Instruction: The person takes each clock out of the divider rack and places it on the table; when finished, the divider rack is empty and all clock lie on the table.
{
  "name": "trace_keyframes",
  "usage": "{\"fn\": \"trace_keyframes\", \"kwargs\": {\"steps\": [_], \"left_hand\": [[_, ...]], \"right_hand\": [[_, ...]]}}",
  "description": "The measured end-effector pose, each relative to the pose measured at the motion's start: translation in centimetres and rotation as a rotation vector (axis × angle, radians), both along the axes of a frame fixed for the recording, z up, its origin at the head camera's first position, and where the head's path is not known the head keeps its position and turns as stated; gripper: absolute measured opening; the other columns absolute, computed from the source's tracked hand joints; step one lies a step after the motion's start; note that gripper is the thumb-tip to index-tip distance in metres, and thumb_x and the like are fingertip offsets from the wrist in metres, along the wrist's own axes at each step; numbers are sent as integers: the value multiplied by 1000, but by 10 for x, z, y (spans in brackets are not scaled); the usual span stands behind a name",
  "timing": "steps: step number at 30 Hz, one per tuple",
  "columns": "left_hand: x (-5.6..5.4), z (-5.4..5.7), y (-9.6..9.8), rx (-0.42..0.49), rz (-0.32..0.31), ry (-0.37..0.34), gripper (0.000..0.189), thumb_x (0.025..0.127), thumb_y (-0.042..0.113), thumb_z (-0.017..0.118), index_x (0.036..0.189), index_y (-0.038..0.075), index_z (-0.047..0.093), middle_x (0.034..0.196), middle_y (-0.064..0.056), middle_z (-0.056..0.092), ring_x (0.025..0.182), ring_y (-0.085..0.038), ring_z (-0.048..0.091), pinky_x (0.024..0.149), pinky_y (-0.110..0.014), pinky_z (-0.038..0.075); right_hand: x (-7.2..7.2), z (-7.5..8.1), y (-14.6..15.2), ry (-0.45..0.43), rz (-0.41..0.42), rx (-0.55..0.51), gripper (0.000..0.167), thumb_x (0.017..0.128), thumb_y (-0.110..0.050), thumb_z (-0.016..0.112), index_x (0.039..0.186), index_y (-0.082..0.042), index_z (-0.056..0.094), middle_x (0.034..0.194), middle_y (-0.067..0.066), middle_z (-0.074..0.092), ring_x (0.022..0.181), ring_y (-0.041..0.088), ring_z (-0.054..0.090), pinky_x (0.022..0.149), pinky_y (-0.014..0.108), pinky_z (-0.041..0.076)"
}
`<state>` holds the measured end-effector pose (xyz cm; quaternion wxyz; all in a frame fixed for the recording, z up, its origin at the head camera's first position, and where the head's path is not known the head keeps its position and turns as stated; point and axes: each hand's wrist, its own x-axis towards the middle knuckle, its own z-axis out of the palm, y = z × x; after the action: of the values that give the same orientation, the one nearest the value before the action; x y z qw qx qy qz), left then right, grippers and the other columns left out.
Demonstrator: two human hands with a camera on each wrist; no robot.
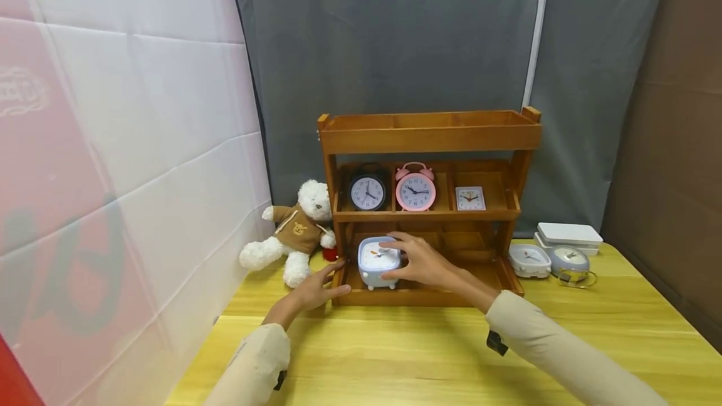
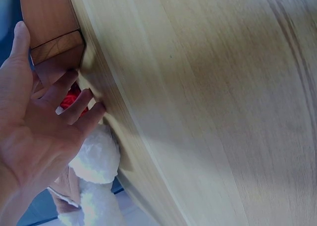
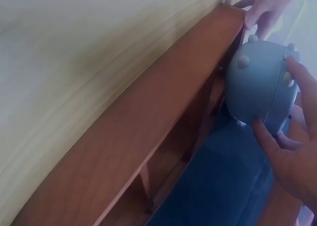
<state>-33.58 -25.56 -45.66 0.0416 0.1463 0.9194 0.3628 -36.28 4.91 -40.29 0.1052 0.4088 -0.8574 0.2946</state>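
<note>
My right hand point(image 1: 420, 260) grips a light blue alarm clock point(image 1: 372, 271) with a white face and small round feet. In the head view the clock is at the left end of the wooden shelf's point(image 1: 429, 298) bottom tier, and the right wrist view shows its rounded body point(image 3: 257, 82) between thumb and fingers. My left hand point(image 1: 316, 288) touches the shelf's lower left corner, its fingers extended along the side panel and holding nothing. On the middle tier stand a black round clock point(image 1: 368, 193), a pink twin-bell clock point(image 1: 415, 191) and a small white square clock point(image 1: 470, 198).
A white teddy bear point(image 1: 299, 230) in a brown hoodie sits left of the shelf, with a red object point(image 1: 329, 254) beside it. On the right lie a white clock point(image 1: 530, 260), a grey round clock point(image 1: 570, 260) and stacked white boxes point(image 1: 570, 234). The yellow wooden table point(image 1: 395, 356) extends in front.
</note>
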Motion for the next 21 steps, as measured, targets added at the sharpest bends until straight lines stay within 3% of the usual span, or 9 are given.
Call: {"fn": "trace_keyframes", "kwargs": {"steps": [11,16,21], "left_hand": [[2,-4,-2,12,-27,21,75,99,35,73,159,3,39,157,-34,40,135,-51,51,111,-59,44],[2,-3,-1,12,-26,11,75,100,35,72,159,4,39,156,-34,40,137,-51,50,111,-60,44],[0,-1,-1,6,-19,6,76,100,37,71,160,5,38,156,-34,40,138,-50,49,112,-60,43]], "right_hand": [[16,3,53,4,-56,-12,70,82,-38,90,141,-8,66,151,24,52,127,42,60,92,48,59],[18,1,84,17,-87,-1,70,84,-39,88,142,-9,65,152,25,50,128,45,59,94,53,57],[18,3,115,63,-124,0,70,82,-37,90,141,-6,66,149,27,53,118,41,66,88,49,59]]}}
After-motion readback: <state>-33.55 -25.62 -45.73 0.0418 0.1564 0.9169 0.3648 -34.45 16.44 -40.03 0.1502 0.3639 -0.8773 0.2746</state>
